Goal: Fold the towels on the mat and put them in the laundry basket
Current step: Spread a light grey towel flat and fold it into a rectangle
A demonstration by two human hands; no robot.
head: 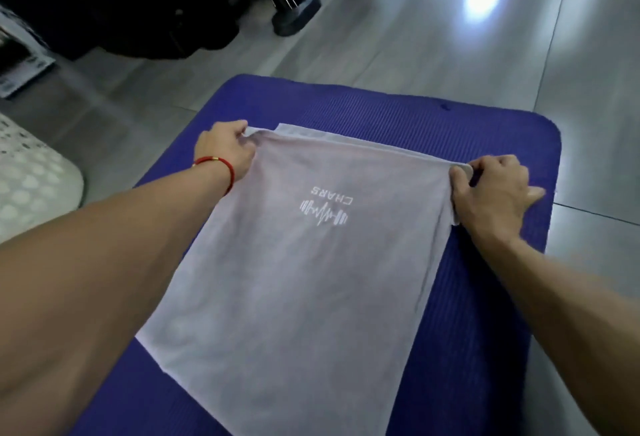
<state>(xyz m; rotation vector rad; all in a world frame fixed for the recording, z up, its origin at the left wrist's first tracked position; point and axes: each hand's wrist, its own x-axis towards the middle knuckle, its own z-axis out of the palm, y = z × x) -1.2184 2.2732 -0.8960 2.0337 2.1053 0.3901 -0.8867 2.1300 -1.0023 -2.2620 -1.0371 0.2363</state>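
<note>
We've got the towel on the mat: thin, soft, pale grey cloth w/ a white "CHARS" logo, top layer reaching the far edge. Our left hand pinches its far-left corner, fingers curled round the fabric; our right hand pinches the far-right corner. Mat's ribbed blue foam w/ rounded corners, on glossy grey floor tiles. White perforated laundry basket sits left, apart from the mat.
</note>
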